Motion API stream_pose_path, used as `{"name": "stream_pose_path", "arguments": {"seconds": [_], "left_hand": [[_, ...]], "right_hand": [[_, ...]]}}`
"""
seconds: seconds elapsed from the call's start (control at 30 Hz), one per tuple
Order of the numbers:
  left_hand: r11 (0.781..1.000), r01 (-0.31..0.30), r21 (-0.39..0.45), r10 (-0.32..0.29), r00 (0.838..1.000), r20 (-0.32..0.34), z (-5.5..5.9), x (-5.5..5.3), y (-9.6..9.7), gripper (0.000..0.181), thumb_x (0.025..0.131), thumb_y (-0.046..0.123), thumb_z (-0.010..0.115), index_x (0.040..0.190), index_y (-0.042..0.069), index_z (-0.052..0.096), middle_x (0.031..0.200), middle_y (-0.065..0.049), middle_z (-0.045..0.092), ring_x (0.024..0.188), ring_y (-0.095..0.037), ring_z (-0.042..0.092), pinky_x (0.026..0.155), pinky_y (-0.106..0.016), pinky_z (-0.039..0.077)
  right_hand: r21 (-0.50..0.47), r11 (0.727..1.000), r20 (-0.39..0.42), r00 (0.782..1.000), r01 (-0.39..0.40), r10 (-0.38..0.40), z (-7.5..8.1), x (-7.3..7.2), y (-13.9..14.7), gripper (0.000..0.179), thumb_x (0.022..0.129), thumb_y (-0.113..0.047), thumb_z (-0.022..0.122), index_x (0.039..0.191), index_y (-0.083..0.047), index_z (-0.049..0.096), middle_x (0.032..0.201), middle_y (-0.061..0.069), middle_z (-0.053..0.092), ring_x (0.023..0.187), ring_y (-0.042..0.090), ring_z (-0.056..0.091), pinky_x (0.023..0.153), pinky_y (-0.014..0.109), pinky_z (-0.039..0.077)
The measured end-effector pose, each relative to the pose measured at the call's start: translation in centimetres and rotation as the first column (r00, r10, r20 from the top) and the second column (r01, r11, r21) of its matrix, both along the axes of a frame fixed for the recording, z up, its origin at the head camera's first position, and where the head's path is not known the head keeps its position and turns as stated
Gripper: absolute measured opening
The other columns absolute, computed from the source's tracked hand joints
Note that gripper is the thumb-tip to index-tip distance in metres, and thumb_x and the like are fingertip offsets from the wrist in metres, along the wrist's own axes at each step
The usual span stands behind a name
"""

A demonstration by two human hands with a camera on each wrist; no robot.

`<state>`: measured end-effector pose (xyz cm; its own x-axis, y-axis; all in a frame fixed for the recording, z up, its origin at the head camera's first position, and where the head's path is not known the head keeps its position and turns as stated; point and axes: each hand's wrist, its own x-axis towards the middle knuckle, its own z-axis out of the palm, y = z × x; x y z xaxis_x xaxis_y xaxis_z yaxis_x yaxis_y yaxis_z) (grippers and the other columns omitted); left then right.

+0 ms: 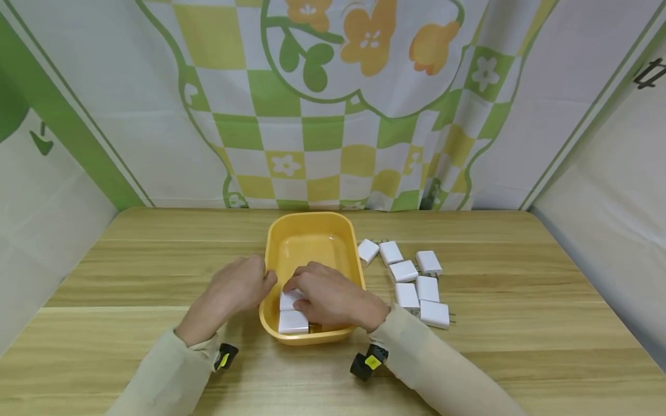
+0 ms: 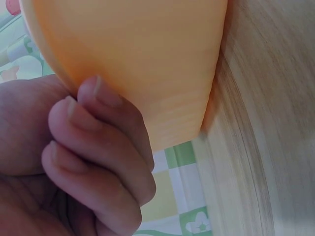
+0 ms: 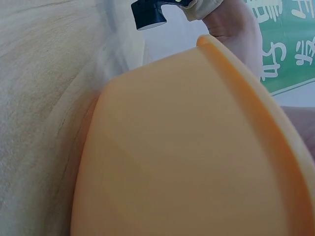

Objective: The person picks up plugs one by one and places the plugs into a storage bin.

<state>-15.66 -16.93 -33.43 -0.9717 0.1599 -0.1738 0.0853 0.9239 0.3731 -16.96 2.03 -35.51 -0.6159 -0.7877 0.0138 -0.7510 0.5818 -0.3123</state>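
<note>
A yellow plastic basin (image 1: pixel 312 216) stands on the table. My left hand (image 1: pixel 236 286) pinches its left rim, thumb and curled fingers (image 2: pixel 103 142) on the wall in the left wrist view. Inside the basin, my right hand (image 1: pixel 330 297) holds a white plug-in charger (image 1: pixel 290 300) between thumb and fingers. A second white charger (image 1: pixel 293 322) lies beside it in the near left corner, touching or almost touching it. In the right wrist view the basin's outer wall (image 3: pixel 172 147) hides my right hand's grip.
Several white chargers with metal prongs, one of them a charger (image 1: pixel 434 314) at the near end, lie loosely grouped right of the basin on the wooden table (image 1: pixel 520 335). A patterned curtain (image 1: pixel 322 133) hangs behind the table's far edge.
</note>
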Motion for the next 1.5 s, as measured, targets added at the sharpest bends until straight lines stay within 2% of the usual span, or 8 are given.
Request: {"name": "stream_pose_path", "arguments": {"seconds": [0.2,0.4,0.57,0.8,0.97,1.2,1.33,1.5], "left_hand": [[1.000,-0.008,0.007,0.008,1.000,0.019,0.0,0.0,-0.1,0.034,0.098,0.017,0.050,0.065,0.009,0.054,0.055,-0.004,0.053,0.045,-0.015,0.048,0.043,-0.025,0.034],[1.000,-0.022,0.022,0.021,0.999,0.040,0.1,0.1,-0.2,0.033,0.099,0.017,0.050,0.067,0.008,0.054,0.057,-0.004,0.054,0.046,-0.015,0.048,0.044,-0.025,0.034],[0.999,-0.029,0.025,0.028,0.998,0.053,0.2,0.0,-0.3,0.033,0.100,0.017,0.049,0.068,0.008,0.055,0.058,-0.005,0.055,0.047,-0.015,0.049,0.045,-0.026,0.035],[0.999,-0.036,0.023,0.035,0.998,0.045,0.3,0.0,-0.4,0.036,0.100,0.018,0.048,0.065,0.009,0.054,0.057,-0.005,0.056,0.048,-0.016,0.050,0.046,-0.028,0.037],[0.999,-0.032,0.028,0.031,0.999,0.035,0.2,0.0,-0.7,0.038,0.100,0.018,0.047,0.064,0.010,0.053,0.055,-0.005,0.056,0.046,-0.016,0.050,0.045,-0.027,0.037],[0.999,-0.039,0.033,0.038,0.998,0.044,0.3,0.0,-0.9,0.037,0.101,0.018,0.047,0.065,0.009,0.053,0.055,-0.005,0.058,0.047,-0.016,0.051,0.045,-0.028,0.037],[0.999,-0.040,0.035,0.039,0.998,0.043,0.4,0.0,-0.9,0.037,0.100,0.018,0.047,0.064,0.009,0.053,0.055,-0.005,0.057,0.046,-0.016,0.051,0.045,-0.027,0.036],[0.999,-0.037,0.032,0.036,0.999,0.040,0.3,0.0,-0.9,0.038,0.100,0.018,0.047,0.063,0.010,0.052,0.053,-0.004,0.057,0.046,-0.015,0.050,0.045,-0.027,0.036]], "right_hand": [[0.004,1.000,-0.013,1.000,0.013,-0.013,0.5,0.1,0.1,0.029,0.096,-0.016,0.068,0.125,-0.011,0.071,0.119,0.000,0.068,0.110,0.017,0.059,0.095,0.029,0.047],[0.002,0.999,-0.001,0.999,0.052,-0.052,1.7,0.1,0.7,0.030,0.098,-0.019,0.066,0.127,-0.012,0.069,0.124,0.000,0.066,0.118,0.020,0.057,0.102,0.033,0.044],[-0.052,0.996,0.015,0.997,0.077,-0.077,3.0,-0.1,1.6,0.031,0.098,-0.018,0.067,0.127,-0.010,0.069,0.125,0.003,0.066,0.121,0.023,0.056,0.102,0.036,0.045],[-0.158,0.982,0.004,0.994,0.106,-0.107,4.3,-1.1,3.6,0.030,0.096,-0.015,0.069,0.125,-0.008,0.069,0.122,0.006,0.068,0.111,0.023,0.062,0.091,0.038,0.051],[-0.206,0.964,-0.009,0.985,0.167,-0.172,5.1,-2.2,5.2,0.028,0.097,-0.012,0.066,0.124,-0.005,0.067,0.121,0.008,0.068,0.108,0.027,0.063,0.091,0.040,0.051],[-0.305,0.911,-0.015,0.955,0.278,-0.296,5.1,-4.1,7.6,0.023,0.096,-0.003,0.063,0.119,0.000,0.069,0.115,0.014,0.069,0.102,0.031,0.063,0.089,0.043,0.052],[-0.243,0.907,-0.005,0.935,0.344,-0.356,4.6,-5.0,8.8,0.023,0.095,-0.003,0.065,0.118,-0.001,0.069,0.116,0.015,0.069,0.105,0.033,0.063,0.090,0.046,0.051],[0.009,0.932,-0.002,0.932,0.361,-0.361,3.5,-5.9,9.4,0.034,0.091,-0.009,0.072,0.125,-0.006,0.068,0.125,0.012,0.067,0.117,0.032,0.060,0.096,0.047,0.050]]}}
